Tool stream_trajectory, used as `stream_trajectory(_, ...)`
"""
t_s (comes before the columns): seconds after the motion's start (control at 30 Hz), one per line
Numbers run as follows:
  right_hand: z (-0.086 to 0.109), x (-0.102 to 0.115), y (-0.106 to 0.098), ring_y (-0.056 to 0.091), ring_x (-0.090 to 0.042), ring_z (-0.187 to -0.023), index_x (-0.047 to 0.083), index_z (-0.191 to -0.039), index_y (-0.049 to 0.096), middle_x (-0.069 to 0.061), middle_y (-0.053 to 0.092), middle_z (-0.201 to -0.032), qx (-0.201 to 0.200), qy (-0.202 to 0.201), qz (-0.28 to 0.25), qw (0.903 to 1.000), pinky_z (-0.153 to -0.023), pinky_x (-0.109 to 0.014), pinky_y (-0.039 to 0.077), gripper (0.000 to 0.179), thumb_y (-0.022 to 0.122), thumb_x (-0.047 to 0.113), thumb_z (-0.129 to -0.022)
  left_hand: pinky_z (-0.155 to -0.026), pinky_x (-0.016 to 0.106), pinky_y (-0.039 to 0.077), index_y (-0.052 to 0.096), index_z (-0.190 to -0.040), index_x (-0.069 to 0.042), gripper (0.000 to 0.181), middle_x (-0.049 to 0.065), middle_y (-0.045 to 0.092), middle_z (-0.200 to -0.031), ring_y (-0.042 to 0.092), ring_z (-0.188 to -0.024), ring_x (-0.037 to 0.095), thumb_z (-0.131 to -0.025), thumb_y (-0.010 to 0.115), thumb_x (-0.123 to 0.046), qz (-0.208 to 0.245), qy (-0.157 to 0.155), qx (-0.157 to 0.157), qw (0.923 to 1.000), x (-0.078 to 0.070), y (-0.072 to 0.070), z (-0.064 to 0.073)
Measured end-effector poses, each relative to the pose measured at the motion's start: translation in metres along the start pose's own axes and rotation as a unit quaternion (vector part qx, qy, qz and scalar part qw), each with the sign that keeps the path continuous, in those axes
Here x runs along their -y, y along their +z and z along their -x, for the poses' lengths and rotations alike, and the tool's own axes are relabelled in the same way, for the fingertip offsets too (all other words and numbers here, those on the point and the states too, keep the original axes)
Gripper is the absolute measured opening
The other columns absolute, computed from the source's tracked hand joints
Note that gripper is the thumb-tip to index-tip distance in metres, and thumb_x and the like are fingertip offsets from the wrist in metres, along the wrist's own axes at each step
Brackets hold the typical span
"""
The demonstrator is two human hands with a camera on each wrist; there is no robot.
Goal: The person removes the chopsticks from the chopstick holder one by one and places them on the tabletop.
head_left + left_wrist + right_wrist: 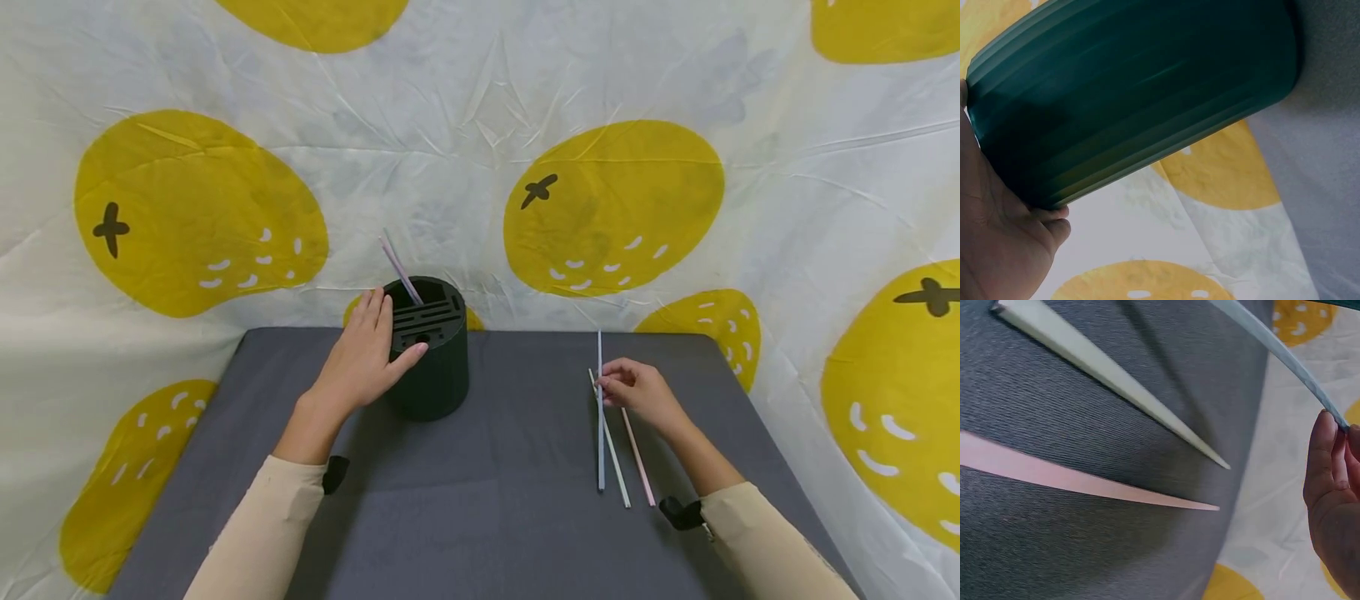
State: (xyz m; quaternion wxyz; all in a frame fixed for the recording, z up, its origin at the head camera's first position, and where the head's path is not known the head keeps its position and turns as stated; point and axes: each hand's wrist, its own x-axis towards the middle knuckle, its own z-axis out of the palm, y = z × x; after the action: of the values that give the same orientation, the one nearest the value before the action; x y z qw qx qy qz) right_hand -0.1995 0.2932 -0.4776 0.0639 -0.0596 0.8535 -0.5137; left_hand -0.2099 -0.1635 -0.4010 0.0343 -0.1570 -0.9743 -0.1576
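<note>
My left hand point(356, 360) rests on the left rim of a dark green knife block point(433, 385), its fingers straight and the thumb lying over the front rim. Slots cross the block's top, and pale chopsticks point(401, 268) lean out of its rear opening. On the right, my right hand point(643, 396) pinches a light blue chopstick point(601, 450) between thumb and fingertips. The right wrist view shows that chopstick raised off the cloth. Below it lie a pale green chopstick point(1107, 378) and a pink chopstick point(1072, 476), apart from each other.
A dark grey cloth point(480, 517) covers the table. Right behind its far edge hangs a white curtain point(450, 192) printed with yellow fruit. Dark straps show near both sleeves.
</note>
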Motion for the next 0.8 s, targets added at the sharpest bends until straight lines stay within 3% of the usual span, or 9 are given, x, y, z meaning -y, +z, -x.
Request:
stream_trajectory(0.2, -0.006, -0.009, 0.006, 0.071, -0.017, -0.073, -0.014, -0.117, 0.063, -0.020, 0.071, -0.089, 0.042, 0.033, 0.016, 0.9984, -0.071, -0.039, 0.065, 0.025, 0.065, 0.005, -0.102, -0.130, 0.055, 0.009, 0.007, -0.165, 0.001, 0.107, 0.018, -0.002, -0.174, -0.001, -0.161, 0.037, -0.098, 0.031, -0.079, -0.005, 0.002, 0.000, 1.0000, -0.002, -0.002, -0.003)
stream_trajectory(0.4, -0.012, -0.017, 0.011, 0.071, -0.017, -0.070, -0.018, -0.116, 0.062, -0.018, 0.072, -0.086, 0.062, 0.072, 0.008, 0.9954, -0.066, -0.035, 0.065, 0.025, 0.064, 0.003, -0.102, -0.130, 0.055, 0.010, 0.006, -0.165, 0.001, 0.108, 0.017, -0.005, -0.174, -0.001, -0.161, 0.038, -0.098, 0.030, -0.080, -0.003, -0.002, 0.005, 1.0000, -0.001, -0.003, -0.004)
stream_trajectory(0.8, -0.019, -0.019, 0.029, 0.067, -0.010, -0.058, -0.013, -0.101, 0.069, -0.011, 0.071, -0.074, 0.035, 0.153, 0.034, 0.9871, -0.057, -0.026, 0.061, 0.015, 0.071, 0.001, -0.095, -0.129, 0.057, 0.010, 0.006, -0.165, 0.002, 0.107, 0.018, -0.004, -0.174, -0.001, -0.161, 0.038, -0.099, 0.032, -0.078, 0.006, -0.006, 0.007, 0.9999, -0.001, -0.004, -0.005)
